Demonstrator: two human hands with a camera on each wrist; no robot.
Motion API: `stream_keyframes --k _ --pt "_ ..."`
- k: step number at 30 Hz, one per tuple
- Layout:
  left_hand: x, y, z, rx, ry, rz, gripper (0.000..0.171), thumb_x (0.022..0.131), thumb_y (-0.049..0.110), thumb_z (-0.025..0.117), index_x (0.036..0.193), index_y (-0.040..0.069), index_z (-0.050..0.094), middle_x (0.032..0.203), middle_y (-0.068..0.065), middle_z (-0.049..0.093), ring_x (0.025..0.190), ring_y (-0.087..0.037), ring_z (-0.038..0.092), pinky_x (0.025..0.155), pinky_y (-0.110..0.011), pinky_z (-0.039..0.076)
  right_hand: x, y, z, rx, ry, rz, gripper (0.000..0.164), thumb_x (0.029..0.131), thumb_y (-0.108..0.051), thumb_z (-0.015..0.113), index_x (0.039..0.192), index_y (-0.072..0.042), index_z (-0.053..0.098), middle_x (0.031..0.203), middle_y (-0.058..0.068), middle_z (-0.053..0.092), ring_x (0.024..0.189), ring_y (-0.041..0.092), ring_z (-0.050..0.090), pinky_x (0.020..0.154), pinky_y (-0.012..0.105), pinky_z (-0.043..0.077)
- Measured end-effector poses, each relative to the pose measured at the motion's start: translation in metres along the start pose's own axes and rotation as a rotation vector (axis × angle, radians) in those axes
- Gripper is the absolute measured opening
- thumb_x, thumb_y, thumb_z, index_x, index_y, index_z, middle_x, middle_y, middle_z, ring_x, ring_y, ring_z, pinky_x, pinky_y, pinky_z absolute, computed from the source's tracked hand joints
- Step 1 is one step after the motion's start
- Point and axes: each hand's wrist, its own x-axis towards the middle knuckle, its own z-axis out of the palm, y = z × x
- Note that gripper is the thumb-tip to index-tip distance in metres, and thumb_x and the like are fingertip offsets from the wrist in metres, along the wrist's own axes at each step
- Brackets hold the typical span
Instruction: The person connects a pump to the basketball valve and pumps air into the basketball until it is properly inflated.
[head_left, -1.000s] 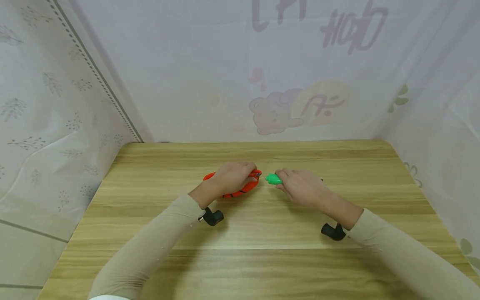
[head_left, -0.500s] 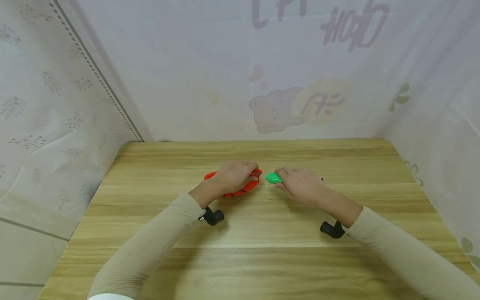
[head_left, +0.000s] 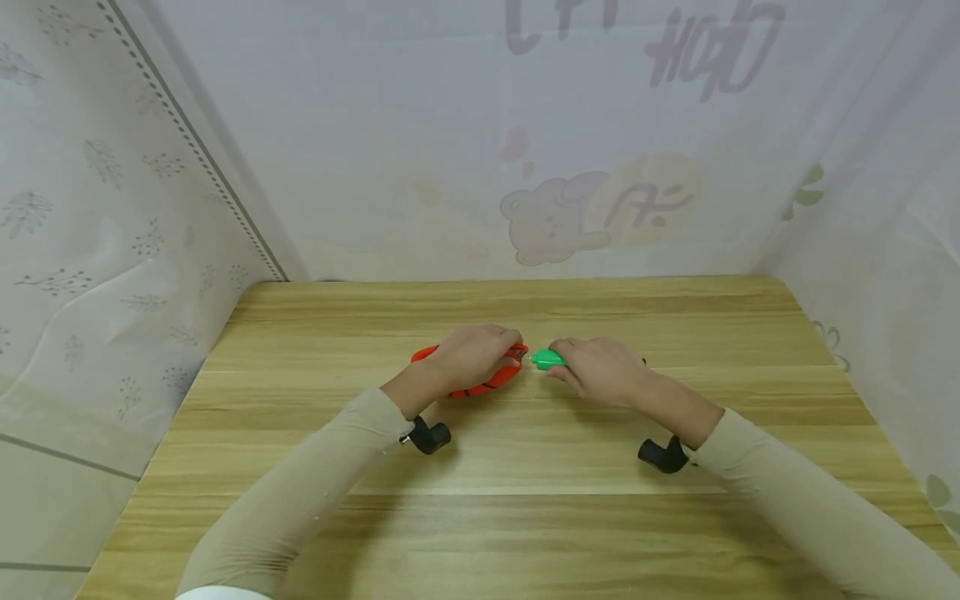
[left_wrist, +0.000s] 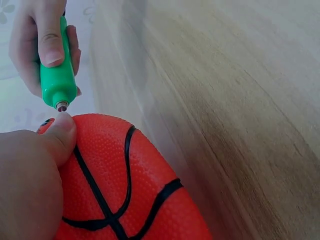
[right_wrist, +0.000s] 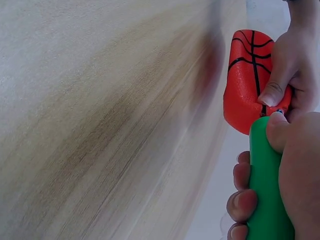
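A limp, partly flattened orange-red toy basketball (head_left: 487, 387) with black lines hangs in my left hand (head_left: 468, 354), above the wooden table. The left thumb (left_wrist: 61, 132) presses on the ball's skin near its end, beside the needle. My right hand (head_left: 603, 371) grips a green hand pump (head_left: 549, 359), fingers wrapped around its body. From the pump's nozzle (left_wrist: 61, 105) a thin metal needle (head_left: 527, 358) reaches to the ball's end. How deep the needle sits in the ball is hidden by the left thumb.
The wooden table (head_left: 480, 533) lies beneath both hands, its far edge against a printed cloth wall (head_left: 390, 150). Black wrist-camera mounts (head_left: 430, 436) hang under both forearms, close to the tabletop.
The left hand and the ball have shifted slightly right, so the gap between ball and pump looks a little narrower. The right hand keeps its grip on the pump, nearly still.
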Motion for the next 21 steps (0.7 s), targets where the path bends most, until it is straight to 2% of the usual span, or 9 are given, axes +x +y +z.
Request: stream_keyframes --k 10,17,21 --pt "0.0022 0.0038 0.0009 -0.023 -0.005 0.009 0.02 0.102 0.026 0.063 0.113 0.01 0.063 0.107 0.0 0.069 0.094 -0.016 0.064 0.082 -0.031 0.054 0.0024 -0.0014 0.0015 -0.007 0.017 -0.014 0.039 0.103 -0.038 0.059 0.119 -0.002 0.063 0.082 -0.003 0.059 0.056 0.009 0.045 0.052 0.023 0.04" --pt "0.0037 0.0046 0.0027 -0.032 0.004 0.028 0.016 0.101 0.025 0.065 0.109 0.01 0.063 0.101 0.002 0.069 0.089 -0.014 0.063 0.079 -0.029 0.053 0.0047 -0.0032 0.005 0.024 0.01 -0.013 0.037 0.103 -0.037 0.059 0.115 -0.002 0.062 0.077 -0.004 0.054 0.057 0.009 0.044 0.053 0.024 0.04" --pt "0.0047 0.0048 0.004 -0.034 -0.005 0.019 0.016 0.101 0.026 0.064 0.108 0.011 0.063 0.099 0.003 0.068 0.086 -0.013 0.061 0.076 -0.028 0.052 0.0052 -0.0045 0.0065 0.034 0.021 -0.013 0.035 0.103 -0.036 0.06 0.113 -0.001 0.062 0.076 -0.004 0.054 0.057 0.009 0.045 0.052 0.024 0.04"
